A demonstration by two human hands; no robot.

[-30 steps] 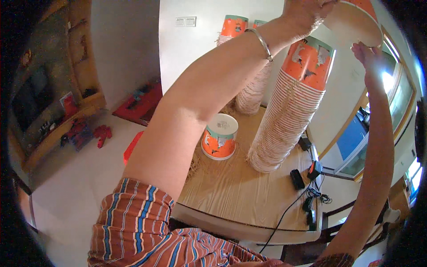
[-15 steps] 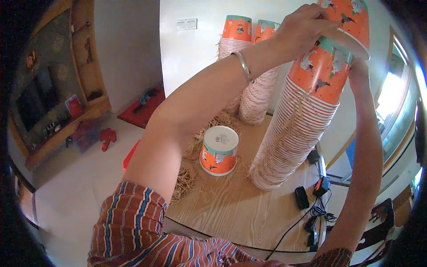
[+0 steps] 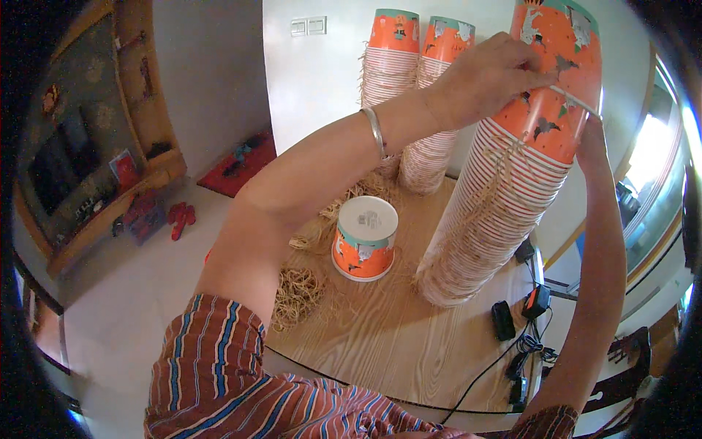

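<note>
A tall stack of upside-down orange paper buckets [image 3: 475, 212], rims banded red and white, leans on the table. Over its top sits another orange bucket [image 3: 567, 44] with dark bat-like prints and a green band. My left hand [image 3: 508, 69], closed, grips this bucket's rim from the left, fingers on its near side. At the rim's right side is my right hand [image 3: 591, 139], its fingers hidden behind the buckets. A single upturned bucket [image 3: 365, 256] stands on the table, left of the stack. Tan raffia-like strands [image 3: 504, 175] hang down the stack's side.
Two more bucket stacks [image 3: 389, 73] stand against the wall. Loose tan strands [image 3: 300, 296] lie at the table's left edge. Black adapters [image 3: 502, 320] and cables [image 3: 537, 344] lie along the right edge of the wooden table [image 3: 395, 351].
The top bucket has come down over the stack, covering the green-banded end beneath it. Both my hands have lowered with it. The view has shifted slightly.
</note>
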